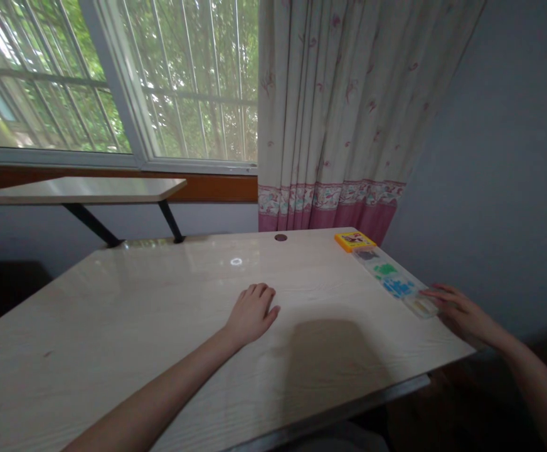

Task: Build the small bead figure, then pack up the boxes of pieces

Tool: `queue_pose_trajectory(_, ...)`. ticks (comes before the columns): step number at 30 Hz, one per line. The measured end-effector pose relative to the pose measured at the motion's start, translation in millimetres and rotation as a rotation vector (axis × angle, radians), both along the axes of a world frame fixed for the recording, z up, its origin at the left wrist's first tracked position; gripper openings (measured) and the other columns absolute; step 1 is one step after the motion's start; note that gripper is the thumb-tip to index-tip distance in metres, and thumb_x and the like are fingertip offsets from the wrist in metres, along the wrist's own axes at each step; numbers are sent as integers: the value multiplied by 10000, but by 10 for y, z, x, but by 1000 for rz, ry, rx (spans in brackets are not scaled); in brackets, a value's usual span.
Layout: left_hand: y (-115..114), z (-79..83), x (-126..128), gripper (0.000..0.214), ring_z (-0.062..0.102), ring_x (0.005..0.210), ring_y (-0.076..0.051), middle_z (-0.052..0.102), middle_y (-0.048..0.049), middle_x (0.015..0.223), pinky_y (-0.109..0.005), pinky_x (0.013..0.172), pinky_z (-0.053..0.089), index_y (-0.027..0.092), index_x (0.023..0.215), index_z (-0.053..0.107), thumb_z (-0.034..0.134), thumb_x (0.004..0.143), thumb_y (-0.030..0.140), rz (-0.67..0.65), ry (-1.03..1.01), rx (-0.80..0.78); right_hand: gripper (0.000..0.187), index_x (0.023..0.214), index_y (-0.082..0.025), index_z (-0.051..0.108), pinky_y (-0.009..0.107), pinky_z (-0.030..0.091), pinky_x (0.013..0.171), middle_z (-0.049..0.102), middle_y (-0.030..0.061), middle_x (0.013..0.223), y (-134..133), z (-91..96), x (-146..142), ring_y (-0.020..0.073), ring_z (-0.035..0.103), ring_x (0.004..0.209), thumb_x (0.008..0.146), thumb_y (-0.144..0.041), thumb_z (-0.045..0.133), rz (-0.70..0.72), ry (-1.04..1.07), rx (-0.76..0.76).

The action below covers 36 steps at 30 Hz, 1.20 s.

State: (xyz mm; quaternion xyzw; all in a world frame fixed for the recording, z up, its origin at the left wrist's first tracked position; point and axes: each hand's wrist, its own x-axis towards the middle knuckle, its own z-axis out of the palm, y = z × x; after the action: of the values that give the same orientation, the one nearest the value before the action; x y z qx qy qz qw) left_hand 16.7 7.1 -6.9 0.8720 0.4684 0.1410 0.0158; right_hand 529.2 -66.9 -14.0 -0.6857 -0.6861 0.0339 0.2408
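Note:
My left hand (251,315) rests palm down on the pale wood-grain desk (170,301), fingers loosely extended with nothing in them. At the desk's right edge, my right hand (459,314) is beside the near end of a row of clear plastic trays, its fingers stretched out over the rim. The nearest tray (421,306) holds small pale or yellowish bits. Beyond it come small blue pieces (398,287), green pieces (385,269) and dark grey pieces (367,255), each too small to identify. At the far end lies a yellow-orange box (355,241) with a printed picture.
A raised shelf (113,188) on dark legs stands at the back left. A round cable hole (280,238) sits near the back edge. Behind the desk are a barred window (193,81) and a patterned curtain (330,113); a wall (490,188) borders the right side.

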Motion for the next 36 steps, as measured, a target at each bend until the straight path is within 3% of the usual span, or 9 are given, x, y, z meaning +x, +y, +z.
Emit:
queue_pose_trajectory(3,65,83,37,326,462,1016,-238,521,-85,1066,-366,861,378,200,1036,523,416,804,403,44,53,-67,473,1036,-203,629,463,378,943,504,153,1166,118,116,-355,292,457,1129,811,-501,339,-29,-78,123)
queue_pose_trajectory(7,255,265,187,348,508,972,-249,556,-99,1017,-352,789,422,194,952,583,431,767,447,187,115,-227,404,1083,-216,589,406,333,988,474,108,1217,481,324,-1332,234,433,1156,842,-446,360,234,-95,108)
queue_pose_trajectory(10,425,321,286,437,471,1049,-294,539,-136,1102,-426,837,393,175,1041,561,352,799,473,361,86,-91,415,1157,-196,535,368,277,1019,331,103,1360,862,352,-2112,215,334,1237,849,-426,376,359,-112,59)
queue_pose_trajectory(12,540,265,294,513,402,1140,-323,485,-161,1210,-482,895,340,157,1161,494,306,815,486,480,62,-6,504,1287,-184,404,376,233,1034,248,103,1416,1119,299,-2531,223,249,1284,852,-439,370,373,-136,-42)
queue_pose_trajectory(16,742,12,163,704,191,1286,-349,244,-168,1412,-563,980,202,113,1338,292,253,801,567,586,63,12,612,1383,-204,201,473,167,1024,123,80,1460,1532,136,-3092,271,161,1311,868,-533,235,205,-140,-236)
queue_pose_trajectory(19,825,-147,31,761,156,1306,-335,202,-150,1431,-582,984,183,132,1360,257,161,789,626,596,60,-71,630,1392,-205,166,494,117,1022,73,64,1468,1700,20,-3298,271,100,1323,866,-552,175,77,-164,-273)
queue_pose_trajectory(22,849,-209,-37,805,139,1314,-324,196,-143,1434,-585,988,176,154,1367,248,116,765,672,595,65,-126,688,1395,-215,150,510,63,1023,83,62,1467,1745,-76,-3342,274,71,1327,836,-614,155,35,-193,-303)
queue_pose_trajectory(27,843,-204,-40,811,112,1323,-310,163,-125,1444,-592,995,148,176,1375,230,106,756,684,584,79,-145,766,1400,-246,104,514,33,1021,75,55,1469,1677,-135,-3265,276,50,1328,783,-700,107,87,-213,-322)
queue_pose_trajectory(36,816,-198,-36,783,120,1321,-314,175,-130,1440,-583,996,151,180,1376,227,136,771,669,586,79,-140,748,1399,-256,101,493,30,1029,49,51,1471,1623,-117,-3255,265,36,1332,792,-692,123,71,-202,-358)
